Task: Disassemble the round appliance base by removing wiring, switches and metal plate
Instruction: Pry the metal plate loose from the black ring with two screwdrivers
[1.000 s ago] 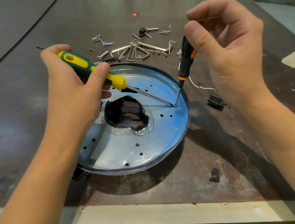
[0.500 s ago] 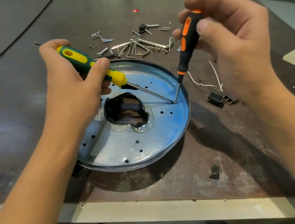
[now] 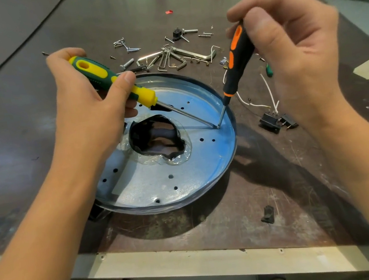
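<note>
A: Where does the round base sit against the hands?

B: The round base (image 3: 171, 176), shiny metal with a ragged hole in its middle, lies on the brown table (image 3: 258, 219) between the two forearms. The left hand (image 3: 87, 110) hangs over its rim at about 10 o'clock. The right hand (image 3: 292, 56) is off the base, out past 2 o'clock.

A: What do they hold?

B: The left hand's fingers and thumb wrap round the yellow-green screwdriver (image 3: 106, 76), whose shaft slants down toward 3 o'clock. The right hand pinches the top of the orange-black screwdriver (image 3: 237, 59) between thumb and fingertips, and it stands nearly upright. Both tips meet on the base's floor, just inside the rim at 3 o'clock.

A: And off the base?

B: Two black switches (image 3: 269, 123) with white wires (image 3: 268, 90) lie on the table beyond 3 o'clock, beside the right wrist. Hex keys (image 3: 168, 58) and loose screws (image 3: 125, 44) are scattered at 12 o'clock. A small black piece (image 3: 267, 214) sits near 5 o'clock.
</note>
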`<action>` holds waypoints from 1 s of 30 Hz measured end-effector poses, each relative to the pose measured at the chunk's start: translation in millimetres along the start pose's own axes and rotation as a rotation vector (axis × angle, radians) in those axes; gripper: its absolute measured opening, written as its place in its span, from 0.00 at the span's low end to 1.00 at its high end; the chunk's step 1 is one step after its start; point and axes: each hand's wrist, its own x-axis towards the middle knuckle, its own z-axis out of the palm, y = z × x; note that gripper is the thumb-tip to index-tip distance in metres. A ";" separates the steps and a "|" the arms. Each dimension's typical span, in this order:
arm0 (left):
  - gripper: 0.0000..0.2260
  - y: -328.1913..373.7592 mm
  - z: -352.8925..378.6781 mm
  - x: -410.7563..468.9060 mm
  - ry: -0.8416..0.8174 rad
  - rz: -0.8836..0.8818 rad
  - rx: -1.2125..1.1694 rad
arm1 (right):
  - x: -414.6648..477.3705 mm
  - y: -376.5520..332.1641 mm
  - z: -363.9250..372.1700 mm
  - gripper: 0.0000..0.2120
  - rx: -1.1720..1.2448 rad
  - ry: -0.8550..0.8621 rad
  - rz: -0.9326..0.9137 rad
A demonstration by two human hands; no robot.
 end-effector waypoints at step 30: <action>0.20 -0.2 -0.9 -1.7 0.010 -0.001 0.044 | -0.4 2.9 3.7 0.14 0.093 0.075 0.083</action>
